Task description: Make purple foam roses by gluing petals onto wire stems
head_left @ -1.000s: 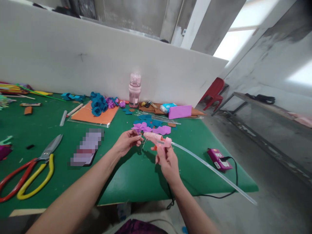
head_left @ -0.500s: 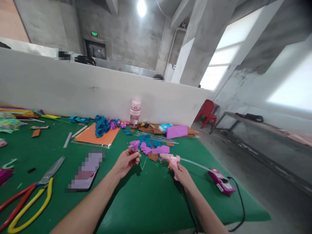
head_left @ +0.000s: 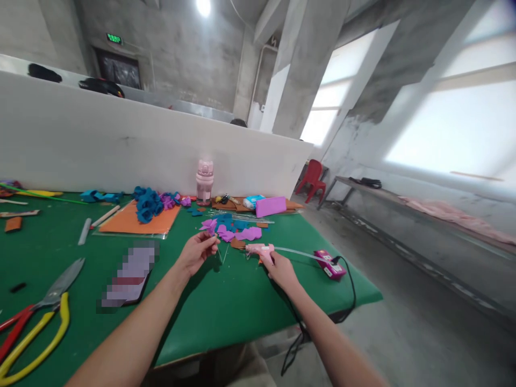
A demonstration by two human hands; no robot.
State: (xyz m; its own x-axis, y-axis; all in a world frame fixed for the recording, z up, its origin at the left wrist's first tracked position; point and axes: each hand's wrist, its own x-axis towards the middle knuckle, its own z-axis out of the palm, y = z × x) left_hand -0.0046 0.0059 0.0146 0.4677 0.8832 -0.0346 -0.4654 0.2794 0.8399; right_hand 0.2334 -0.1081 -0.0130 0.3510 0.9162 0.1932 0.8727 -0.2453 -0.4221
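My left hand point(head_left: 196, 251) pinches a small purple felt flower point(head_left: 210, 226) on a thin wire stem, held just above the green table point(head_left: 226, 301). My right hand point(head_left: 281, 270) grips a pink hot glue gun point(head_left: 259, 250) low over the table, its nozzle pointing left toward the flower with a gap between them. A clear glue stick point(head_left: 298, 252) trails from the gun's back. Loose purple and teal felt petals point(head_left: 237, 231) lie just beyond both hands.
A phone point(head_left: 128, 274) lies left of my left arm, large red and yellow scissors point(head_left: 36, 322) at the near left. An orange sheet point(head_left: 135, 219) with blue felt roses point(head_left: 147, 203), a pink bottle point(head_left: 204, 180) and a purple power socket point(head_left: 329, 264) stand further out. A white partition point(head_left: 121, 156) backs the table.
My right hand lowered the glue gun away from the flower to the table surface. The view tilted up and swung right; my left hand kept the flower.
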